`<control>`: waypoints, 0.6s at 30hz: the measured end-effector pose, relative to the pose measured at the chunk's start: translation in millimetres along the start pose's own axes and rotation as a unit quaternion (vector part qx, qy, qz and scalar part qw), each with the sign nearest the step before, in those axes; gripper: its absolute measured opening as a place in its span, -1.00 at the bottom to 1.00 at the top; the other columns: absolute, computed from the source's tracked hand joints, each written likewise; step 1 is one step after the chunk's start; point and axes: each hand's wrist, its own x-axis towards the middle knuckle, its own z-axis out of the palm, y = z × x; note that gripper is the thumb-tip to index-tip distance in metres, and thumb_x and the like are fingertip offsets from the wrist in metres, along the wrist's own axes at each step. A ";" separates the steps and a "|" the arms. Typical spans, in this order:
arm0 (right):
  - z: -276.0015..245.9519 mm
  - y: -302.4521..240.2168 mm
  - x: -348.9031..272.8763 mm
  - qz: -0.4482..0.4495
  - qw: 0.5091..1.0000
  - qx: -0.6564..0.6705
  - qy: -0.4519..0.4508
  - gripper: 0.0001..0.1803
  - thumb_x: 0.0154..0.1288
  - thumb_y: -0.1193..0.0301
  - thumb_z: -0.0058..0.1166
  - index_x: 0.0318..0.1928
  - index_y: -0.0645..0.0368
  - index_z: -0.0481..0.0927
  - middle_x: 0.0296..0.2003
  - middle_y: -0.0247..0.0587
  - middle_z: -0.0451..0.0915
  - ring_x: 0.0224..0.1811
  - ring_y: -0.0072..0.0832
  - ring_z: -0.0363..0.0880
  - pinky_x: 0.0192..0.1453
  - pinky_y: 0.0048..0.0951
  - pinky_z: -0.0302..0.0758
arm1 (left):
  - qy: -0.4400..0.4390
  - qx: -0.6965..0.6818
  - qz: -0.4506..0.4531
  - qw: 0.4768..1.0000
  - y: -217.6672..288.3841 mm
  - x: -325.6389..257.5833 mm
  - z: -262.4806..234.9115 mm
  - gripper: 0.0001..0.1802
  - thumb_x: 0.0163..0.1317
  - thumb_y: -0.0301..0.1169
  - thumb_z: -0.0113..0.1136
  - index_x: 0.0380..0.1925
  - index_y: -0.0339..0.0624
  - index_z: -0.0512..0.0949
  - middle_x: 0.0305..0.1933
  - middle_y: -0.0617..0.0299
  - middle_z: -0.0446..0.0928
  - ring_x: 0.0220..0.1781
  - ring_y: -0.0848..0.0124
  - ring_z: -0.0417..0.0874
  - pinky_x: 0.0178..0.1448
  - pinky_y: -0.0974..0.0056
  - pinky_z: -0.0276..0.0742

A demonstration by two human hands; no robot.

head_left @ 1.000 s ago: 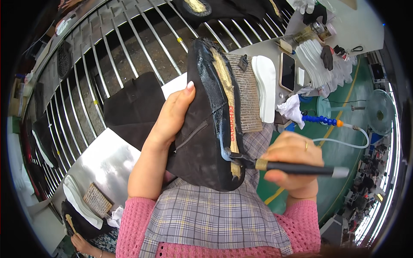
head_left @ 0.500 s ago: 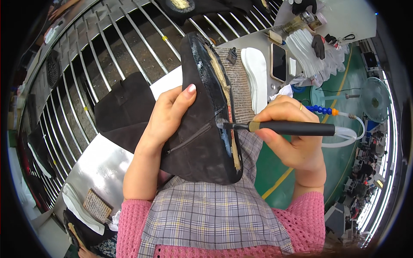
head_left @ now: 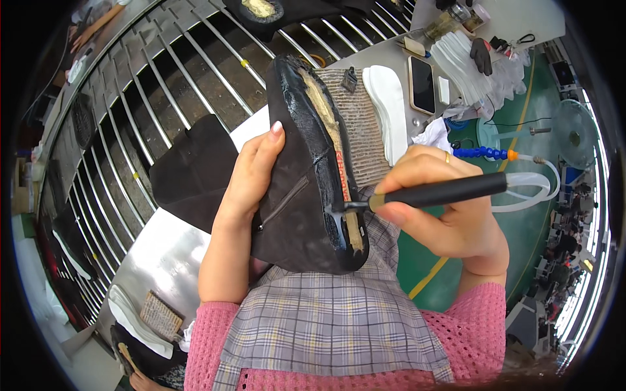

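Observation:
A black suede boot [head_left: 283,238] with a short zipper [head_left: 284,203] lies tilted before me, its underside turned to the right. My left hand [head_left: 251,171] grips its upper, thumb on top and other fingers hidden. Along the underside, a pale tan strip [head_left: 324,117] shows between black edges, with wet, whitish smears near the heel. Closed around a black-handled glue brush [head_left: 450,191], my right hand [head_left: 447,218] keeps its tip against the boot's edge. A clear hose [head_left: 531,184] runs from the handle's end.
Another black suede piece [head_left: 189,163] rests left of my wrist. Metal bars [head_left: 208,62] cross the far left. On the right are a corrugated pad [head_left: 362,124], white insoles [head_left: 386,114], a phone [head_left: 422,85] and a blue jointed hose [head_left: 479,153]. A person's hand [head_left: 140,382] shows lower left.
The brush tip has shifted slightly down along the boot's edge, and its handle now slants up to the right. The boot has turned a little, showing more of its underside.

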 end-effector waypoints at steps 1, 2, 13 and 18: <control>0.2 -0.5 0.4 -0.004 1.000 0.001 -0.001 -0.84 0.12 0.52 0.32 -0.33 0.27 0.58 -0.47 -0.27 0.53 -0.58 -0.55 0.44 -0.55 -0.53 0.33 | 0.001 -0.001 0.008 1.000 1.0 1.1 1.1 -0.42 0.48 -0.04 -0.22 0.14 -0.37 0.42 0.00 0.05 0.61 -0.05 0.37 0.67 0.09 0.30 0.58; 0.7 0.2 0.1 -0.009 1.000 0.003 -0.004 -0.84 0.13 0.51 0.31 -0.33 0.27 0.58 -0.49 -0.29 0.52 -0.60 -0.57 0.43 -0.57 -0.55 0.32 | 0.004 -0.004 0.015 1.000 0.4 1.3 1.7 -0.42 0.49 -0.04 -0.22 0.15 -0.36 0.41 0.01 0.04 0.60 -0.04 0.36 0.67 0.09 0.29 0.59; -7.1 -8.3 2.0 0.032 0.995 0.043 -0.080 -0.84 0.01 0.52 0.33 -0.38 0.25 0.59 -0.49 -0.24 0.56 -0.51 -0.48 0.51 -0.45 -0.48 0.38 | 0.045 -0.116 -0.047 0.991 -10.5 13.4 -1.2 -0.43 0.49 -0.04 -0.22 0.11 -0.36 0.46 0.00 0.06 0.61 -0.04 0.39 0.67 0.10 0.35 0.55; -0.4 -1.0 11.2 0.027 0.998 0.017 -0.049 -0.83 0.05 0.51 0.34 -0.36 0.26 0.61 -0.46 -0.28 0.56 -0.53 -0.61 0.45 -0.49 -0.58 0.34 | 0.025 -0.145 -0.049 0.988 -15.8 18.6 -5.2 -0.42 0.49 -0.02 -0.21 0.14 -0.35 0.43 0.02 0.05 0.59 -0.04 0.36 0.67 0.10 0.31 0.57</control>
